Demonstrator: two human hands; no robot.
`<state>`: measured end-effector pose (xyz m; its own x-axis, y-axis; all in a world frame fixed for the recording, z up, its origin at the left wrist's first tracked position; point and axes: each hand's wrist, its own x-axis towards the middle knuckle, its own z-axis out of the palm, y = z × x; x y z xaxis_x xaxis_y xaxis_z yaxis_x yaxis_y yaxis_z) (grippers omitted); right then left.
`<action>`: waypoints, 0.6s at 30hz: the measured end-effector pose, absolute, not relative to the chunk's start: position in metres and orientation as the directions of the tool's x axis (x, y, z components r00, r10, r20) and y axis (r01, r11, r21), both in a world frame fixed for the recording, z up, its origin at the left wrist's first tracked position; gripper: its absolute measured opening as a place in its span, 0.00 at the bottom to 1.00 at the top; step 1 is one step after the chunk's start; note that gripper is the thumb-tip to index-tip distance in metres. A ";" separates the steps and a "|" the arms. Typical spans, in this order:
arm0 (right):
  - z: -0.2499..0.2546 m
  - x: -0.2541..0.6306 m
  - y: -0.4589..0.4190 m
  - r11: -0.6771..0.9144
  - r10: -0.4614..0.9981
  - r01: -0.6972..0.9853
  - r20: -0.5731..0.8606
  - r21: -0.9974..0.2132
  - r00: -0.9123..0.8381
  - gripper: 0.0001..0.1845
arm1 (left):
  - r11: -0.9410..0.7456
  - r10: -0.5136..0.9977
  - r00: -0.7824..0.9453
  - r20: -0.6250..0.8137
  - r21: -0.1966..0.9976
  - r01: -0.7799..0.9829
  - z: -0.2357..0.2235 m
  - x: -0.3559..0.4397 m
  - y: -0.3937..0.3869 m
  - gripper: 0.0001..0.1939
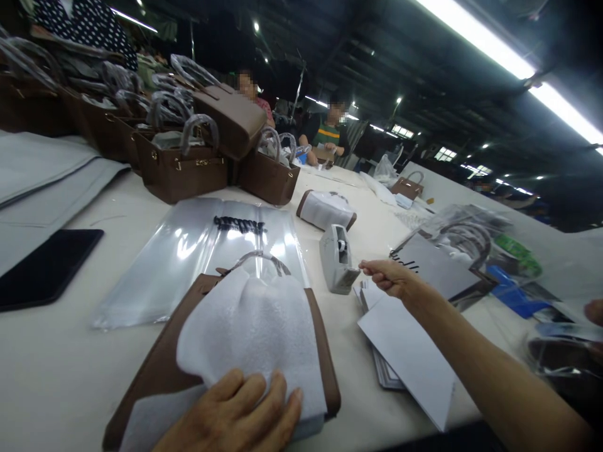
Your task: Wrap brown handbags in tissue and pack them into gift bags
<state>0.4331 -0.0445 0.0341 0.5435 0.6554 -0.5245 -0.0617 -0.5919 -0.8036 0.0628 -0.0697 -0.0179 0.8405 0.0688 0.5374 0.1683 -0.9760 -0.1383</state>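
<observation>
A brown handbag (325,351) lies flat on the table in front of me, with a soft white wrapping sheet (264,320) folded over its front. My left hand (235,408) rests on the lower part of that sheet, fingers stretched out and pressing it against the bag. The bag's wrapped handles (257,256) stick out at the top. To the right, my right hand (386,276) is closed in a pinch right at the cutting end of a grey tape dispenser (335,260). The clear tape between the fingertips barely shows.
Clear plastic bags (188,251) lie behind the handbag, a dark flat slab (47,267) at left. White cards (409,351) are stacked near my right forearm. Several brown handbags (183,169) crowd the back left. A co-worker (330,135) stands across; another person's hand (594,312) shows at right.
</observation>
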 end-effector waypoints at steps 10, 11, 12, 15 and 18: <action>-0.018 0.385 -0.063 -0.565 0.578 -0.108 -0.486 -0.818 0.656 0.10 | -0.985 0.055 0.910 0.411 -0.127 0.117 -0.006 0.059 -0.071 0.17; -0.013 0.375 -0.068 -0.537 0.600 -0.109 -0.469 -0.837 0.648 0.10 | -0.986 0.049 0.920 0.389 -0.131 0.108 -0.004 0.058 -0.071 0.18; -0.004 0.364 -0.077 -0.505 0.629 -0.111 -0.452 -0.856 0.633 0.10 | -0.986 0.047 0.931 0.362 -0.131 0.101 -0.001 0.058 -0.071 0.19; 0.034 0.317 -0.114 -0.433 0.752 -0.133 -0.438 -0.892 0.492 0.10 | -0.989 0.037 0.951 0.308 -0.127 0.080 0.004 0.057 -0.071 0.19; 0.062 0.266 -0.153 -0.479 0.834 -0.180 -0.509 -0.859 0.211 0.15 | -0.988 0.030 0.943 0.331 -0.132 0.078 0.006 0.056 -0.071 0.19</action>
